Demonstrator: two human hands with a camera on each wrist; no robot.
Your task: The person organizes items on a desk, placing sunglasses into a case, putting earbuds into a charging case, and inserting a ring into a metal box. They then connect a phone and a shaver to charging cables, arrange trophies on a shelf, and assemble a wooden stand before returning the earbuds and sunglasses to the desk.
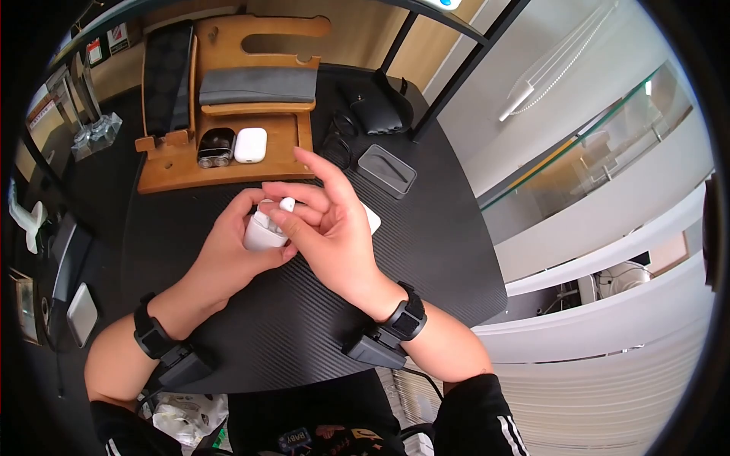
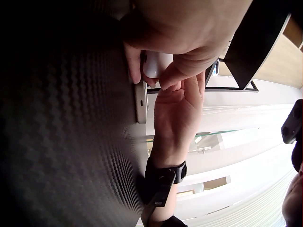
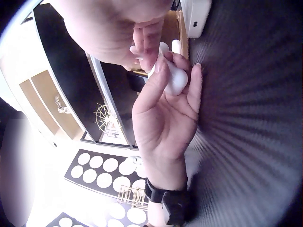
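Note:
In the head view a white earbud case point(image 1: 264, 235) with its lid raised is held in the left hand point(image 1: 220, 251), fingers and thumb curled round it. Just above the case, the right hand point(image 1: 334, 243) pinches a white earbud point(image 1: 287, 204) between thumb and fingers, its index finger extended. The left wrist view shows the case point(image 2: 158, 65) partly covered by the left hand point(image 2: 189, 33), with the right hand point(image 2: 176, 113) beyond. From the right wrist, the case point(image 3: 176, 81) lies in the left hand point(image 3: 163, 118), beside the right hand point(image 3: 118, 28).
A wooden stand point(image 1: 228, 173) holds a phone point(image 1: 167, 80), a grey case point(image 1: 258, 85), a dark shiny object point(image 1: 217, 147) and another white case point(image 1: 251, 145). Right of it are a clear-lidded box point(image 1: 386, 171) and a black pouch point(image 1: 376, 106). A white object point(image 1: 372, 219) lies behind the right hand.

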